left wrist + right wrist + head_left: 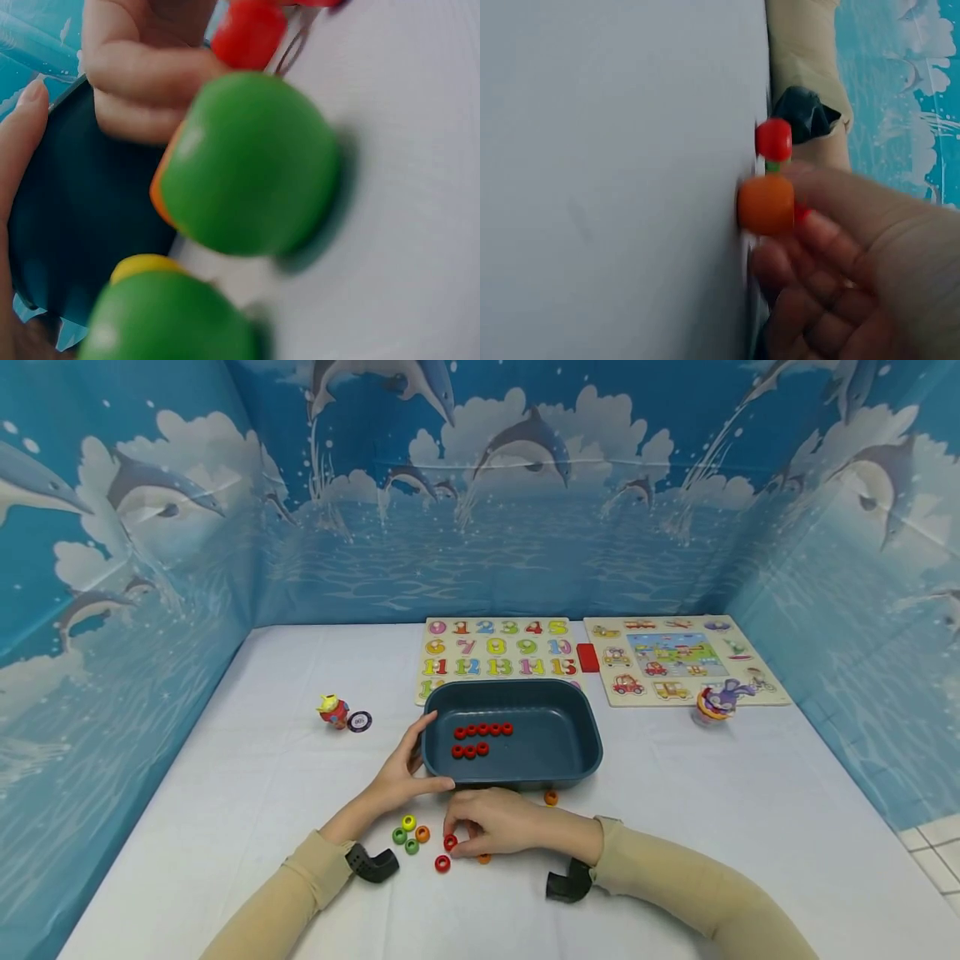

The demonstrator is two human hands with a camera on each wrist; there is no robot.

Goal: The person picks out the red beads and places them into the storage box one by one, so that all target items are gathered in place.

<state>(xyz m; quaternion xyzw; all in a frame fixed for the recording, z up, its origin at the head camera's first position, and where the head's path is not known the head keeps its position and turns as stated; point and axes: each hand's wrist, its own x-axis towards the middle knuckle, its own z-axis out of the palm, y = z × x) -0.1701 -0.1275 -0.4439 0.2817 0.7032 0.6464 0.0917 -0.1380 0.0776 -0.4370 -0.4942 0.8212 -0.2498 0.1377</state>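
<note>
My left hand [401,779] grips the near left corner of a dark blue tray [547,758], its thumb along the front wall and fingers at the left side. Two rows of red beads [483,729] lie inside the tray. In front of it, my right hand [498,822] pinches a red bead [450,842] between thumb and fingertips, low over the table. Another red bead [442,863] lies just nearer, and an orange bead [484,859] sits beside the right thumb. Two green beads [255,165] loom large in the left wrist view, with a yellow bead [408,822] and an orange bead [423,834] beside them.
One orange bead [551,797] lies by the tray's front wall. Behind the tray are a number puzzle board [487,647] and a vehicle puzzle board [678,660]. A small red and yellow figure [333,712] and a round chip [360,721] are left; a purple rabbit toy [720,700] stands right.
</note>
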